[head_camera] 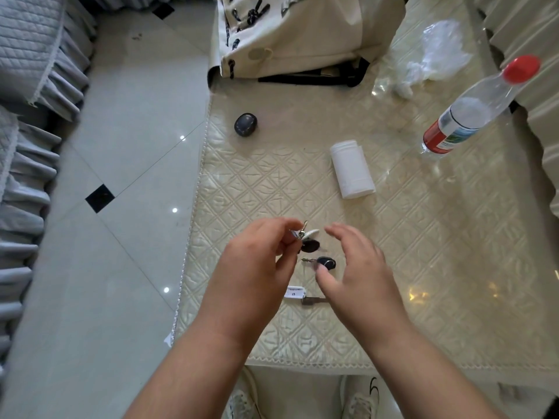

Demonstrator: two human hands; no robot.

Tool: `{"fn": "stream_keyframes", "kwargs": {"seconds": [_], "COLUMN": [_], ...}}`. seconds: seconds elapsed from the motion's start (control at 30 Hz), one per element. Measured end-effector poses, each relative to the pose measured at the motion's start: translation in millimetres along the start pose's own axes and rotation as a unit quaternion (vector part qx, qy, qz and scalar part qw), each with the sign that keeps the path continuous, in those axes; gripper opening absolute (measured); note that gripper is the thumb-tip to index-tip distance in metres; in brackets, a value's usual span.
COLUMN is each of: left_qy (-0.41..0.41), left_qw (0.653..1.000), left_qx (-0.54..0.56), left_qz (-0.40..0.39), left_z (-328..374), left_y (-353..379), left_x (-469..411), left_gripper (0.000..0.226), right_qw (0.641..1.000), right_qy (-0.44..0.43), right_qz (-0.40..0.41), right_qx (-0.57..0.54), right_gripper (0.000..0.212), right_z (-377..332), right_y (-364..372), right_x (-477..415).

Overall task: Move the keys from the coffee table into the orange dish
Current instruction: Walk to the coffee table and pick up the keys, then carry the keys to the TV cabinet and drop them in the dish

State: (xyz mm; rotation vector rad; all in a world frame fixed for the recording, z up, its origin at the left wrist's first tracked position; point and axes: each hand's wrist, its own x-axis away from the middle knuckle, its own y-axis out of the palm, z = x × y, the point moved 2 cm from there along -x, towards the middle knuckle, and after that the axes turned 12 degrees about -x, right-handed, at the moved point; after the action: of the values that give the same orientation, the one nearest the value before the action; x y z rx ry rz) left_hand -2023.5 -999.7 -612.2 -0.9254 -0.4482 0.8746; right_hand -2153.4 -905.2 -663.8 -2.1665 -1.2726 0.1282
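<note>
Left hand [257,261] pinches keys [307,240] by ring, lifted above coffee table [423,267]. Right hand [357,267] just beside keys, fingers spread wide, empty (second key [325,263] beneath).

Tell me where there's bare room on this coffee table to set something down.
Free: the wide stretch right of the right hand, below the bottle, and the patch between the black pebble-shaped case and the tissue roll. Crowded: around the keys at the left hand, and the far end by the bag.
</note>
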Motion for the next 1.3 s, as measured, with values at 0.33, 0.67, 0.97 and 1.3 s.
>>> {"fn": "stream_keyframes", "kwargs": {"seconds": [0.33, 0.67, 0.97, 1.3], "left_qy": [-0.036, -0.071, -0.063, -0.057], "left_qw": [0.990, 0.992, 0.991, 0.993], "left_qx": [-0.131, -0.102, -0.110, -0.089], "left_qz": [0.027, 0.015, 0.037, 0.053], "left_z": [-12.0, -16.5, -10.1, 12.4], "left_y": [-23.6, -34.1, -51.9, -96.8], "left_x": [4.8, 14.6, 17.8, 16.6], "left_gripper": [0.008, 0.008, 0.008, 0.006], "right_qw": [0.967, 0.954, 0.948, 0.967], "right_qy": [0.074, 0.072, 0.090, -0.001], "right_qz": [-0.059, -0.048, -0.040, 0.051], "right_qx": [0.239, 0.286, 0.304, 0.251], "right_gripper": [0.035, 0.024, 0.025, 0.009], "right_z": [43.2, 48.6, 44.5, -21.5], "right_y": [51.4, 75.6, 82.8, 26.8], "right_x": [26.0, 23.1, 24.5, 23.5]}}
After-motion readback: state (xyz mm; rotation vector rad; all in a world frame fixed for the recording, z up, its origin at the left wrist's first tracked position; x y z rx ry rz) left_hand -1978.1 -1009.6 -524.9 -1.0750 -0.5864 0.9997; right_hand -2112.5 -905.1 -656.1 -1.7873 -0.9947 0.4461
